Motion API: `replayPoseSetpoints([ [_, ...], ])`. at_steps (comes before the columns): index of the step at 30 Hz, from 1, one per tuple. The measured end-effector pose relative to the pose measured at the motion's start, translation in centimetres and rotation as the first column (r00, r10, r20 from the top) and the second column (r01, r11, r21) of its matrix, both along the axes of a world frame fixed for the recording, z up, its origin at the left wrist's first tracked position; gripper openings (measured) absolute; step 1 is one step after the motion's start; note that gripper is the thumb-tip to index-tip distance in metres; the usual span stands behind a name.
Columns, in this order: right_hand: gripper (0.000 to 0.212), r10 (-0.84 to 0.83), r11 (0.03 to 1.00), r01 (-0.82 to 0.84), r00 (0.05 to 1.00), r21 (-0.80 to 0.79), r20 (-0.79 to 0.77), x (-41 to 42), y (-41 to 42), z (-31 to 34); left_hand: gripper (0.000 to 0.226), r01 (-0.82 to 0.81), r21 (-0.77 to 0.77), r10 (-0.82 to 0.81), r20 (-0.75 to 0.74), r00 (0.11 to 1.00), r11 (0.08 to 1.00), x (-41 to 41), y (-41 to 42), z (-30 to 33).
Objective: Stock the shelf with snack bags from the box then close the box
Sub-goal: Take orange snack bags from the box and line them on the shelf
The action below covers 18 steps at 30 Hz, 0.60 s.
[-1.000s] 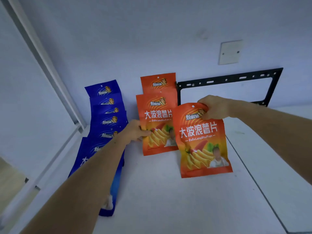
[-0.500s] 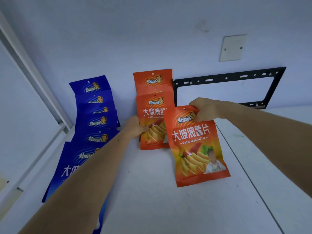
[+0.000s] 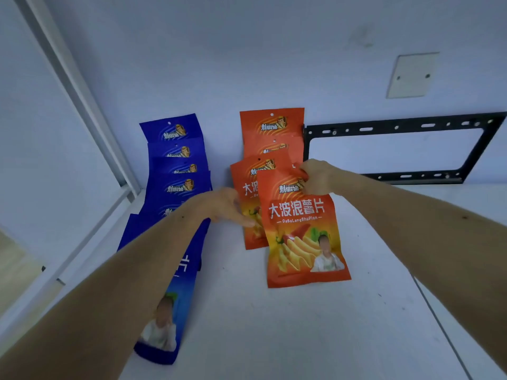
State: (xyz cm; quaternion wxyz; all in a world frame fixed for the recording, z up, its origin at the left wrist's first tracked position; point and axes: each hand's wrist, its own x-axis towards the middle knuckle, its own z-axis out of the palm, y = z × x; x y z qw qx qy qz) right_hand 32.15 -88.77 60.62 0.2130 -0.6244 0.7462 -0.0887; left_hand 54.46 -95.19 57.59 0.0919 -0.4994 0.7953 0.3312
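Note:
Several orange snack bags stand in a row leaning toward the back wall on the white shelf. My right hand pinches the top edge of the front orange bag, which hangs upright with its bottom near the shelf. My left hand rests with fairly straight fingers on the left side of the orange bag just behind. Left of these stands a row of several blue snack bags. The front blue bag lies flat, partly under my left forearm. No box is in view.
A black metal bracket is fixed to the back wall right of the orange bags, with a white wall plate above it. A white frame post bounds the shelf on the left. A seam crosses the shelf at right.
My right hand has carried the front orange bag left and back, so it now overlaps the bag behind. My left hand's fingers have shifted lower on that bag.

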Motion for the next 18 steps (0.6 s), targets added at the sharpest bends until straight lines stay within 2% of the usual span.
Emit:
replayPoseSetpoints([
  [3,0.037,0.007,0.999,-0.011,0.997,-0.045,-0.077,1.4,-1.4,-1.2,0.096,-0.019,0.071,0.017,0.039,0.999,0.997,-0.5,1.7,-0.8],
  [7,0.031,-0.016,0.991,-0.005,0.988,-0.136,-0.156,3.0,-2.3,-2.3,0.094,-0.131,0.113,0.136,-0.03,0.99,0.985,-1.1,2.6,-2.7],
  [9,0.04,-0.045,0.977,0.01,0.987,-0.214,-0.155,3.2,-2.3,-3.0,0.094,-0.152,0.12,0.162,-0.081,0.983,0.981,-1.2,2.5,-3.2],
  [13,0.076,-0.239,0.904,0.174,0.963,-0.389,-0.123,2.6,-1.7,-4.2,0.095,-0.17,0.084,0.179,-0.12,0.976,0.982,-1.6,2.4,-3.5],
  [15,0.082,-0.322,0.891,0.275,0.944,-0.363,-0.075,1.7,-1.3,-4.6,0.089,-0.176,0.063,0.183,-0.14,0.973,0.982,-1.9,2.3,-3.6],
  [18,0.079,-0.359,0.927,0.362,0.932,-0.102,0.041,0.3,-0.3,-5.0,0.084,-0.174,0.06,0.181,-0.142,0.973,0.983,-2.2,2.3,-3.6],
])
